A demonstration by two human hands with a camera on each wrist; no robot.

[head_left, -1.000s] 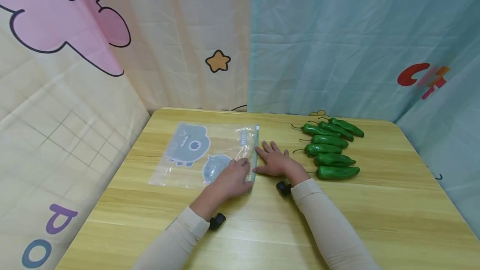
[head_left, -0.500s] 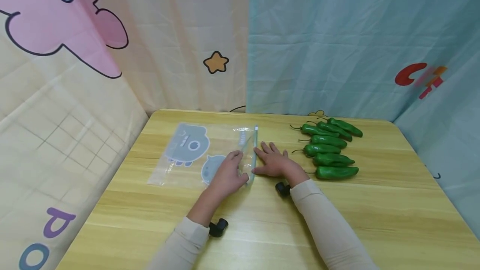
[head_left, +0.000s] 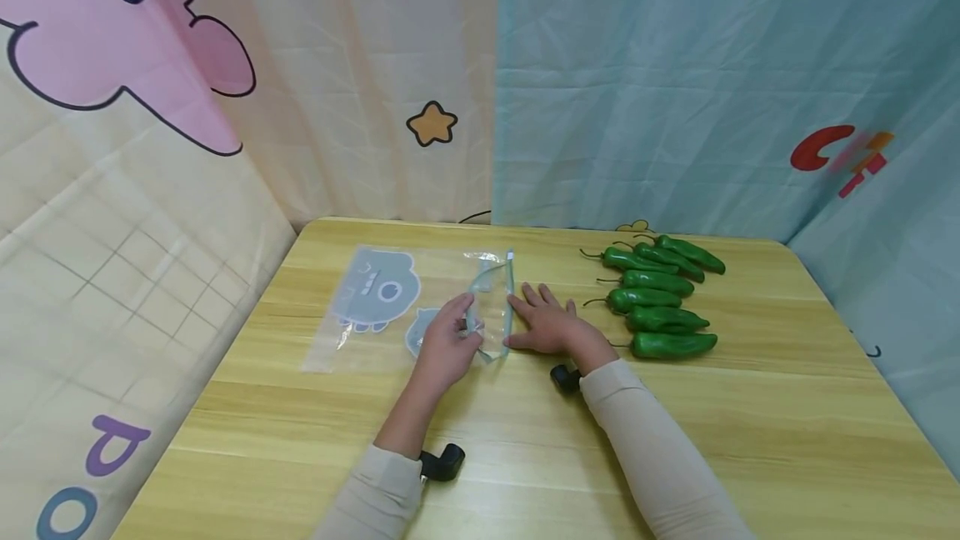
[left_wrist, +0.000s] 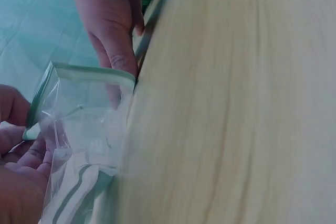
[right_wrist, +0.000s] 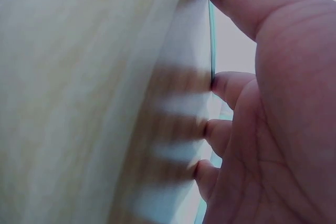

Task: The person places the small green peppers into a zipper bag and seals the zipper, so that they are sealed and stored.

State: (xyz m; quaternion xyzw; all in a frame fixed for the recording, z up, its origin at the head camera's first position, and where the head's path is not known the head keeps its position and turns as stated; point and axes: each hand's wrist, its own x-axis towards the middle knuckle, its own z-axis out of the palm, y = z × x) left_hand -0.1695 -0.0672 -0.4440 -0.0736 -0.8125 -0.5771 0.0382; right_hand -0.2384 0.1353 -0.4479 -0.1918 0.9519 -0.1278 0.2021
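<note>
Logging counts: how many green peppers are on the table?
7, on the right of the table: three green peppers bunched at the back, four green peppers in a column nearer the front. None seems hidden.

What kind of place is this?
Looks like a makeshift indoor tabletop workspace, though the room beyond is hidden: a wood-grain table backed by hanging cartoon-print cloth, with green peppers and a clear plastic bag lying on it.

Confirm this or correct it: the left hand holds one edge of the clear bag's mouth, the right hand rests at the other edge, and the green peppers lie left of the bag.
Wrong side: the green peppers lie right of the clear bag, as the head view shows. The left hand and right hand are as stated.
</note>
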